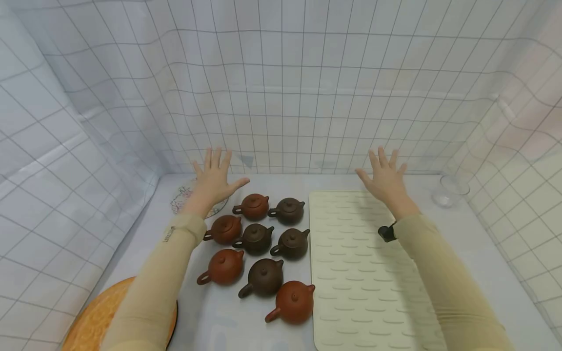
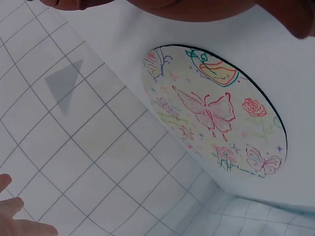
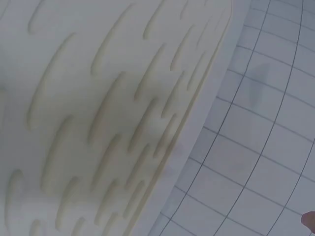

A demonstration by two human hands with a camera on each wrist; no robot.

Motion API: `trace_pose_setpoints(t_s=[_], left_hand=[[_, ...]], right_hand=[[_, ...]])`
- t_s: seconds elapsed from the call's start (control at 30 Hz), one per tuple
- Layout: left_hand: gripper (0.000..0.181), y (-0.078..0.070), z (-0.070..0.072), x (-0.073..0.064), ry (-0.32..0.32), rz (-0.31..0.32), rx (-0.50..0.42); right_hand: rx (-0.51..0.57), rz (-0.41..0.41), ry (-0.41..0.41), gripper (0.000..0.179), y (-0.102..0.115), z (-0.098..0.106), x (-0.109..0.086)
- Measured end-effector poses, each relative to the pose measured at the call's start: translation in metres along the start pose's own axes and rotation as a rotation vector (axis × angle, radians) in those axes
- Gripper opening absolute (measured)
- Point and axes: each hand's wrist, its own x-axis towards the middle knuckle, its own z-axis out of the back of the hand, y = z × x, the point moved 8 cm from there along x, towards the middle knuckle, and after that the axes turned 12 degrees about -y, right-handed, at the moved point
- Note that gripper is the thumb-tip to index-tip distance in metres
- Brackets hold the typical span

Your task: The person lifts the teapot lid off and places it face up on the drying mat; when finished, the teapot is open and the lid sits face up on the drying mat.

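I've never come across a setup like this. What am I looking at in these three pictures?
No machine here: a person works with two bare hands. The largest picture comes from a head camera looking forward and down; the other two come from one camera on each wrist. On the white table stand four reddish-brown teapots and four dark brown teapots, left of a cream textured mat. The left wrist view shows a round disc drawn with butterflies and flowers; the right shows the mat close up. A clear container sits at far right. The left hand and right hand have their fingers spread, and neither holds anything.
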Motion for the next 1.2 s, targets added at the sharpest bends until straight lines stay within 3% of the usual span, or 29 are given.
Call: trace_pose_setpoints(t_s=[0.3,0.57,0.7,0.83,0.93,1.2], left_hand=[[0.078,-0.012,-0.007,-0.01,0.039,-0.088,-0.068],[0.058,-0.043,-0.019,-0.022,0.09,-0.19,-0.233],[0.049,-0.055,-0.026,-0.024,0.129,-0.202,-0.293],[0.042,-0.06,-0.033,-0.025,0.147,-0.194,-0.346],[0.04,-0.063,-0.041,-0.026,0.195,-0.168,-0.373],[0.039,-0.074,-0.063,-0.029,0.299,-0.169,-0.373]], right_hand=[[0.064,0.088,-0.007,0.074,0.043,-0.015,-0.004],[0.259,0.168,0.039,0.065,0.093,-0.036,-0.015],[0.339,0.204,0.062,0.06,0.114,-0.05,-0.021],[0.399,0.246,0.076,0.052,0.134,-0.063,-0.025],[0.433,0.28,0.093,0.047,0.147,-0.072,-0.027],[0.467,0.292,0.152,0.031,0.166,-0.089,-0.026]])
